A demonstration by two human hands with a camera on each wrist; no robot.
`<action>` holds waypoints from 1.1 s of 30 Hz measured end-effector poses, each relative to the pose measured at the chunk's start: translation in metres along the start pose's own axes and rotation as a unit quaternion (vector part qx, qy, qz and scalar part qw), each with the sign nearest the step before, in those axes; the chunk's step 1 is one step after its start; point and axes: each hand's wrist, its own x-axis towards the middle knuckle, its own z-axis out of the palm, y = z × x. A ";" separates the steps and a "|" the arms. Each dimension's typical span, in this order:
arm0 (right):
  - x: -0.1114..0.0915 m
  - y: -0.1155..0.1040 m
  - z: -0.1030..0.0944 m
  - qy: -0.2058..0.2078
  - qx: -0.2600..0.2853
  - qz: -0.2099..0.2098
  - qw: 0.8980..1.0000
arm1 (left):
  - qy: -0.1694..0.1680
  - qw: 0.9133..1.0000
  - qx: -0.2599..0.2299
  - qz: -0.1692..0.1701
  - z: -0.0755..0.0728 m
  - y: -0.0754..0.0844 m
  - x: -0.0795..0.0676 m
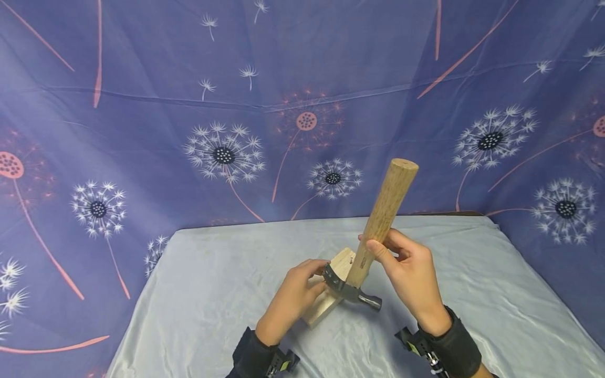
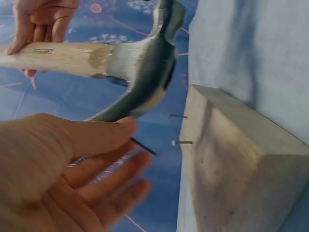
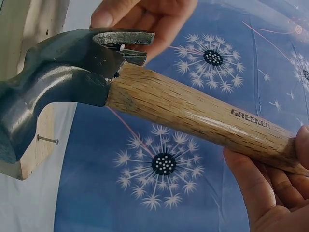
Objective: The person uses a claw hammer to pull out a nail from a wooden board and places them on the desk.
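Observation:
My right hand (image 1: pixel 416 273) holds a claw hammer (image 1: pixel 380 218) by its wooden handle, with the steel head (image 1: pixel 348 291) low and the handle slanting up. In the right wrist view, a nail head (image 3: pixel 121 47) shows in the slot of the claw. My left hand (image 1: pixel 295 291) is at the claw, its thumb and forefinger pinching that nail (image 2: pixel 146 147), whose point sticks out past the fingers. Beneath the hammer lies a pale wooden block (image 1: pixel 323 307). Two nails stand partly sunk in it, one with a clear head (image 2: pixel 182 142), the other thinner (image 2: pixel 178 116).
A light blue cloth (image 1: pixel 208 294) covers the table. Behind it hangs a blue-purple curtain (image 1: pixel 156 110) with dandelion prints. Both wrists wear black straps (image 1: pixel 456 344) with small devices. Small holes (image 2: pixel 215 173) mark the block's face.

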 end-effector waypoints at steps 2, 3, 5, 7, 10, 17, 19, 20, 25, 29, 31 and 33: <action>0.000 0.001 0.000 -0.002 0.002 0.001 1.000 | 0.011 1.000 -0.001 0.024 0.003 0.000 0.001; 0.000 0.002 -0.001 -0.003 0.002 0.000 1.000 | 0.018 0.999 -0.002 0.034 0.004 -0.001 0.001; -0.001 0.002 -0.002 -0.006 0.000 -0.001 1.000 | 0.029 0.998 -0.005 0.057 0.007 -0.002 0.001; -0.002 0.003 -0.004 -0.008 0.004 -0.002 1.000 | 0.039 0.996 -0.006 0.080 0.010 -0.002 0.001; -0.002 0.004 -0.005 -0.009 0.011 -0.002 1.000 | 0.050 0.993 0.002 0.109 0.013 -0.002 0.001; -0.003 0.007 -0.006 -0.014 0.028 -0.004 1.000 | 0.092 0.988 0.037 0.121 0.016 0.001 -0.002; -0.004 0.009 -0.007 -0.014 0.030 -0.001 0.999 | 0.092 0.988 0.042 0.120 0.016 0.001 -0.002; -0.004 0.009 -0.008 -0.012 0.030 0.001 0.999 | 0.090 0.988 0.045 0.119 0.016 0.001 -0.002; -0.006 0.011 -0.009 -0.010 0.036 0.009 0.999 | 0.114 0.987 0.060 0.098 0.019 -0.001 0.000; -0.007 0.011 -0.008 -0.011 0.041 0.012 0.999 | 0.145 0.984 0.066 0.084 0.020 -0.001 0.000; -0.008 0.011 -0.008 -0.007 0.034 0.013 0.999 | 0.157 0.981 0.074 0.087 0.020 -0.002 0.000; -0.008 0.010 -0.010 -0.002 0.026 0.015 1.000 | 0.182 0.976 0.085 0.083 0.017 -0.003 -0.001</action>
